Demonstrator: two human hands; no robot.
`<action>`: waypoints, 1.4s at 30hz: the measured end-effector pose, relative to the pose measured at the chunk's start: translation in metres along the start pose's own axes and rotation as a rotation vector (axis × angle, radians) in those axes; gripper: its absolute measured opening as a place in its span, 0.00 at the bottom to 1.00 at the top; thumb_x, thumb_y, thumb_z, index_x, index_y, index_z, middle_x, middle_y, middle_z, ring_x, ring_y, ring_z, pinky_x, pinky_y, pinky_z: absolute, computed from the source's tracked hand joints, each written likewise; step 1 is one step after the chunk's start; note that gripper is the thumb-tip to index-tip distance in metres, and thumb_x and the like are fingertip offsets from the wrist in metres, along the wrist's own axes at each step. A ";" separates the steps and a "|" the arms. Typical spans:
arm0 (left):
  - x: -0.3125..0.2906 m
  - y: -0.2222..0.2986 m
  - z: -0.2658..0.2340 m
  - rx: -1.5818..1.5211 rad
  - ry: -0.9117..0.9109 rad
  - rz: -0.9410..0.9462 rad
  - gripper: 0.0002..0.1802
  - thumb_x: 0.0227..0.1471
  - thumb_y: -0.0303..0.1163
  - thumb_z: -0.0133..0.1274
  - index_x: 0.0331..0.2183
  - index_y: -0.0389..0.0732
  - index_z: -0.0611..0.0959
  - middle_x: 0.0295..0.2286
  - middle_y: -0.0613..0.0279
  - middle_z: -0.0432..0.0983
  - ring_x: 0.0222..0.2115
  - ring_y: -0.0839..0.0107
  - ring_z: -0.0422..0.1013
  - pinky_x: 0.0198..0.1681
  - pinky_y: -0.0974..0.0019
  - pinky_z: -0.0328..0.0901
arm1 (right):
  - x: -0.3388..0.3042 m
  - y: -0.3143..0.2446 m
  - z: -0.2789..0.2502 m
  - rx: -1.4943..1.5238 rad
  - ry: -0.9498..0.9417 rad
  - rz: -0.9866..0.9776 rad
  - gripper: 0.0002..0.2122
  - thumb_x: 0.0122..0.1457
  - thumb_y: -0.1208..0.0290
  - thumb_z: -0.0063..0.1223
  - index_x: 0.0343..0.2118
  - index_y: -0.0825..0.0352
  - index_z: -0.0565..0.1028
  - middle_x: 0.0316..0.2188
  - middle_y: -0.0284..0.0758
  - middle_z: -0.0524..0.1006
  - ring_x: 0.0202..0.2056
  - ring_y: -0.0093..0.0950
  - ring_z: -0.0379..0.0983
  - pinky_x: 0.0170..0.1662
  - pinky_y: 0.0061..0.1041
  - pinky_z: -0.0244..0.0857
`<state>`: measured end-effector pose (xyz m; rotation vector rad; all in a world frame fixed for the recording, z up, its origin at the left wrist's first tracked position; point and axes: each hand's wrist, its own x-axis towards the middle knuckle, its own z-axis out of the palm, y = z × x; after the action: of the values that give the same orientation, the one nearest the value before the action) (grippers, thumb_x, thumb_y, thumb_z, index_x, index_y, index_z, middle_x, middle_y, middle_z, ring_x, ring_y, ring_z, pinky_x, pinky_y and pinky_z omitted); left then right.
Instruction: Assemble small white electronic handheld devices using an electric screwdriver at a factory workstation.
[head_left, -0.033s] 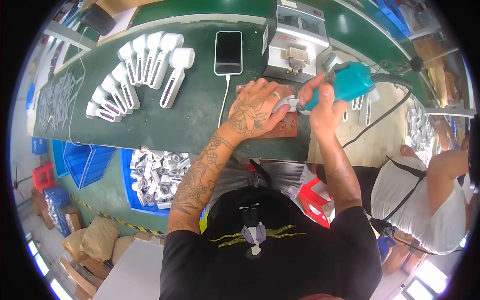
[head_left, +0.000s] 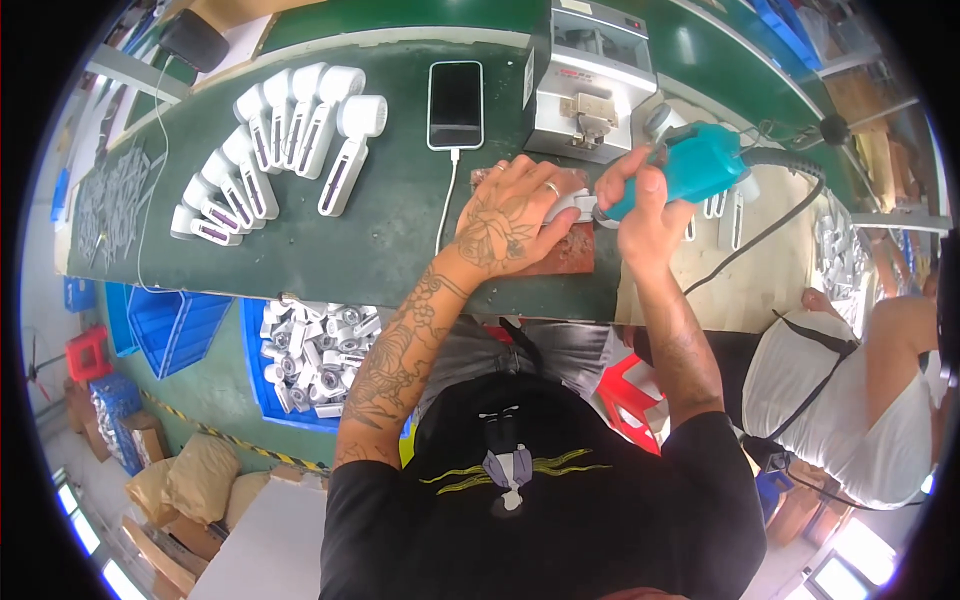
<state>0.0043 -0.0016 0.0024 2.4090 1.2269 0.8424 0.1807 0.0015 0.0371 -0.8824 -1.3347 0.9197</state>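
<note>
Busy dark-green flat bench (head_left: 370, 240)
On the bench, the left hand (head_left: 508, 222) holds a white plastic part (head_left: 581, 203); over the bench, the right hand (head_left: 650, 205) grips a fat teal tool (head_left: 697, 167). A blue plastic bin (head_left: 254, 350) sits below the bench.

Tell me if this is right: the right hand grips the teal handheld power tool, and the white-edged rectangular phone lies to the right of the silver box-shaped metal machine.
Wrong side: in the head view, the white-edged rectangular phone lies to the left of the silver box-shaped metal machine. The right hand does grip the teal handheld power tool.
</note>
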 end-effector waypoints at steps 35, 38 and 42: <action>-0.252 -0.197 -0.166 0.540 0.928 -0.878 0.28 0.55 0.35 0.58 0.54 0.32 0.74 0.54 0.37 0.66 0.56 0.42 0.63 0.60 0.50 0.58 | -0.096 -0.050 0.004 0.297 0.060 0.151 0.33 0.60 0.35 0.49 0.39 0.70 0.67 0.17 0.33 0.66 0.17 0.25 0.63 0.21 0.24 0.57; -0.205 -0.167 -0.170 0.720 0.764 -0.832 0.35 0.52 0.48 0.62 0.56 0.40 0.74 0.58 0.42 0.63 0.60 0.39 0.57 0.62 0.43 0.54 | -0.099 -0.049 0.007 0.259 0.043 0.186 0.34 0.58 0.32 0.50 0.40 0.69 0.68 0.17 0.30 0.64 0.18 0.23 0.59 0.24 0.24 0.54; -0.163 -0.150 -0.172 0.623 0.421 -1.027 0.44 0.45 0.62 0.62 0.59 0.50 0.73 0.62 0.55 0.59 0.65 0.40 0.48 0.60 0.19 0.41 | -0.101 -0.047 0.006 0.266 0.054 0.153 0.33 0.60 0.35 0.49 0.39 0.70 0.67 0.17 0.33 0.65 0.17 0.24 0.62 0.21 0.24 0.57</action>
<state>-0.2725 -0.0451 0.0006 1.5002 2.8270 0.6657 0.1748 -0.1103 0.0410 -0.8039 -1.0792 1.1548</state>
